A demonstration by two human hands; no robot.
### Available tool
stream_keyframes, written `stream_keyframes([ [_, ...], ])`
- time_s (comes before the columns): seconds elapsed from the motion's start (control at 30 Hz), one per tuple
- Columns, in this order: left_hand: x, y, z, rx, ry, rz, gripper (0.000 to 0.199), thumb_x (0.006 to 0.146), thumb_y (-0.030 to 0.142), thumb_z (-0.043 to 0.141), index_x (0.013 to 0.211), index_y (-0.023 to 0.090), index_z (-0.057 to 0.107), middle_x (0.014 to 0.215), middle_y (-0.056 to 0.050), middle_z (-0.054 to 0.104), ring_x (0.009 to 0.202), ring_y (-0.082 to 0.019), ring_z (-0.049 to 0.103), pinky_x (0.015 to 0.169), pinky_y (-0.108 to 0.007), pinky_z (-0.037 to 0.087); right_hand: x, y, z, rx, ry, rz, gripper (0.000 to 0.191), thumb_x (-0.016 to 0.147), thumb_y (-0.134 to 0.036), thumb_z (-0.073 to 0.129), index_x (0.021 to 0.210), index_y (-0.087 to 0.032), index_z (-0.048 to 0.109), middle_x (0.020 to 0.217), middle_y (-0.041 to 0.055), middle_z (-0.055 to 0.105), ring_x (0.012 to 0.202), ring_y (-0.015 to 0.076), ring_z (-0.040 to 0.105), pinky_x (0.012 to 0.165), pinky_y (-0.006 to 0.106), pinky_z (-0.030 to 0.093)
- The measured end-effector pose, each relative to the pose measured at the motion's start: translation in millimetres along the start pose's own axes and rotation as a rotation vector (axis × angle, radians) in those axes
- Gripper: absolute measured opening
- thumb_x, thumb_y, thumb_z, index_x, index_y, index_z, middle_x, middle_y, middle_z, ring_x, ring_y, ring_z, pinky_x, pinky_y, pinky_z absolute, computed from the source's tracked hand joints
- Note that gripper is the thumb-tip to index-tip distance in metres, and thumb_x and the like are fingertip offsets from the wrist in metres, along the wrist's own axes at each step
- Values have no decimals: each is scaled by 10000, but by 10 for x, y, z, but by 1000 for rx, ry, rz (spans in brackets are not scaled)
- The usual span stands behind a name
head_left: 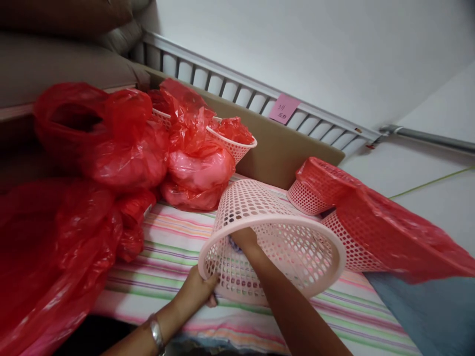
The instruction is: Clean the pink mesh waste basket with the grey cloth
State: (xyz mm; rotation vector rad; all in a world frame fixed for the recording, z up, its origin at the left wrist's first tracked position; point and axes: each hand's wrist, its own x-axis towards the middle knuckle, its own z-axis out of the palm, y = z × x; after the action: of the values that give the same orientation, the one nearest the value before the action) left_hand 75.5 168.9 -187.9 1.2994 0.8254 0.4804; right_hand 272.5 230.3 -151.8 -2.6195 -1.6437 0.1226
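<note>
A pink perforated plastic basket (pixel 272 222) lies on its side on the striped cloth, its wide mouth facing me. My left hand (pixel 202 287) grips the rim at the lower left, thumb on the near side; most of the fingers are behind it. My right hand (pixel 245 240) reaches through the mouth and is closed against the inner left wall. Under its fingers shows a bit of crumpled bluish-purple cloth (pixel 235 245), mostly hidden by the hand.
Full red plastic bags (pixel 126 153) crowd the left side. Behind them stands another pink basket (pixel 237 146) lined with red plastic. To the right are pink baskets (pixel 352 244) with red bags over them. A white rail (pixel 230 91) with a pink note (pixel 284 108) runs along the back.
</note>
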Motion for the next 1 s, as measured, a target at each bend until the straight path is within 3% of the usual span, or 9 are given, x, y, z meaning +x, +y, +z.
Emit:
stream_keyframes([
  [0.1,28,-34,7,-16,-1,-15,365,798,447,441,857,112,575,373,17,548,327,-131,542,371,-209,454,-481,-7,-37,-81,-77,4,446,806,-294,472,1233,-165,485,1053,122,640,944,241,604,761,317,446],
  [0.27,5,-7,-7,18,-1,41,354,808,447,425,775,132,583,356,23,520,325,-138,545,360,-209,446,-1505,43,-52,-131,-142,-76,407,795,-258,455,1190,-172,506,970,123,640,869,249,614,724,321,447],
  [0.33,-38,33,-18,54,13,74,352,819,447,412,726,145,569,347,30,496,318,-144,540,342,-205,424,-1756,62,-47,-127,-161,-88,409,801,-240,437,1198,-171,502,987,131,633,871,247,613,736,327,447],
  [0.4,-88,89,-42,93,40,107,318,823,417,414,714,154,556,361,37,485,321,-149,540,331,-201,402,-1817,58,-43,-127,-153,-83,406,804,-242,432,1199,-174,503,1017,139,624,886,249,610,748,335,448],
  [0.5,-142,184,-109,150,87,125,242,810,328,413,739,153,564,417,37,501,316,-137,509,320,-199,366,-1555,15,-38,-139,-109,-53,420,806,-282,446,1209,-176,496,1042,140,619,901,256,610,746,340,453],
  [0.7,-129,319,-255,234,87,281,200,765,198,448,732,130,634,712,-56,679,715,-192,632,646,-240,472,-427,-37,0,-77,-16,22,396,847,-331,428,1203,-191,529,1137,120,610,1014,263,578,827,372,450],
  [0.8,-112,328,-283,222,85,264,221,774,216,453,752,126,654,720,-60,692,712,-198,627,659,-249,472,5,-31,28,5,114,-11,371,907,-340,346,1215,-255,535,1251,61,559,1145,233,500,949,376,391],
  [0.9,-110,261,-233,185,182,238,220,771,253,488,802,121,662,767,-78,704,734,-213,633,682,-273,484,216,-12,37,37,143,-8,372,920,-304,329,1228,-258,532,1267,44,552,1205,215,451,1001,358,348],
  [1.0,-99,118,-79,66,160,110,271,773,350,504,853,124,629,642,-52,661,524,-175,601,500,-265,478,246,10,3,18,100,-21,366,908,-282,360,1221,-236,545,1258,58,563,1224,222,437,1006,353,335],
])
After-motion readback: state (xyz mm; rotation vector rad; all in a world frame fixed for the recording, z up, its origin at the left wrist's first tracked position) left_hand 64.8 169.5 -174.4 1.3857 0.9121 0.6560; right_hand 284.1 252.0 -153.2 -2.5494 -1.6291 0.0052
